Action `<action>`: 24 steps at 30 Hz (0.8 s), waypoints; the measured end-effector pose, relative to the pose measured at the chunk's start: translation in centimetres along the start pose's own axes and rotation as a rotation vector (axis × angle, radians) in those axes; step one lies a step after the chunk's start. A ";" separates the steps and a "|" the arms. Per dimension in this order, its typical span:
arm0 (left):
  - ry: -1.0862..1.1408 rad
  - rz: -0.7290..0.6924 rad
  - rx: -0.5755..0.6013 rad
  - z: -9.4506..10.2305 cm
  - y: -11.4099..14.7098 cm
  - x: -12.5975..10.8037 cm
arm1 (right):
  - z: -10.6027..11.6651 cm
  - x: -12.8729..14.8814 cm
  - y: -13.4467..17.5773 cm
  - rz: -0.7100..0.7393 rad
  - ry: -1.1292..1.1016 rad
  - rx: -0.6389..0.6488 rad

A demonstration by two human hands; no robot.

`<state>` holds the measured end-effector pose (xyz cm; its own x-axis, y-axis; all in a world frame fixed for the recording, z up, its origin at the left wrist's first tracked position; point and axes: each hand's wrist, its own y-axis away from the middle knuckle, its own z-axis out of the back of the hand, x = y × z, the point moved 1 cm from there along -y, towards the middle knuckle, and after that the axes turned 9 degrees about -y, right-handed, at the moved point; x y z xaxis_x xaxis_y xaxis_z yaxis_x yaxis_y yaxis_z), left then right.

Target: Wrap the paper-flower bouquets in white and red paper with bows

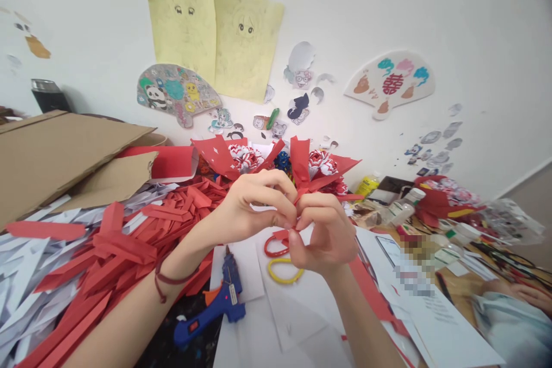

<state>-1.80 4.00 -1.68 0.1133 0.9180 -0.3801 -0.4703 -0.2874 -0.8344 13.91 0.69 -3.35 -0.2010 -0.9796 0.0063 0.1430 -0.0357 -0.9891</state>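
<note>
My left hand (263, 204) and my right hand (325, 233) meet in mid-view, with thumbs and fingers bent into a pinch. Between the fingertips is a small red paper strip (282, 234), mostly hidden by the fingers. Just below lie scissors with one red and one yellow handle loop (286, 279), on white paper sheets (302, 313). A blue hot glue gun (215, 302) rests left of them, its nozzle pointing away from me. Behind my hands stand red-wrapped paper flower bouquets (245, 158).
Red folded paper strips (116, 247) and white strips (26, 282) pile up on the left beside cardboard (64, 149). Bottles (403, 207) and printed sheets (431, 305) lie to the right. Another person's hand (526, 294) and pale sleeve (509, 322) show at the right edge.
</note>
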 end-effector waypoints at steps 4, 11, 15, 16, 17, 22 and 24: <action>-0.010 0.027 -0.019 -0.1 0.0 0.1 | 0.1 -0.2 0.1 -0.053 -0.044 -0.012; 0.053 0.081 -0.045 -0.6 0.0 0.5 | 0.0 -0.9 0.3 -0.194 -0.155 -0.041; 0.083 0.132 -0.048 -0.9 0.0 0.7 | 0.0 -0.9 0.4 -0.244 -0.188 -0.053; 0.090 0.144 -0.050 -0.9 0.0 0.7 | 0.0 -1.0 0.5 -0.253 -0.187 -0.051; 0.096 0.154 -0.054 -0.9 0.0 0.7 | 0.0 -1.0 0.5 -0.266 -0.187 -0.050; 0.101 0.184 -0.074 -0.7 0.0 0.9 | 0.2 -1.8 0.6 -0.373 -0.250 -0.028; 0.108 0.195 -0.092 -0.6 0.0 0.9 | 0.3 -2.1 0.6 -0.409 -0.284 0.003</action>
<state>-1.18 4.69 -2.30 0.1232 0.8099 -0.5735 -0.4116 -0.4842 -0.7721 14.74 2.67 -3.93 0.0306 -0.9004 0.4339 0.1100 -0.4285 -0.8968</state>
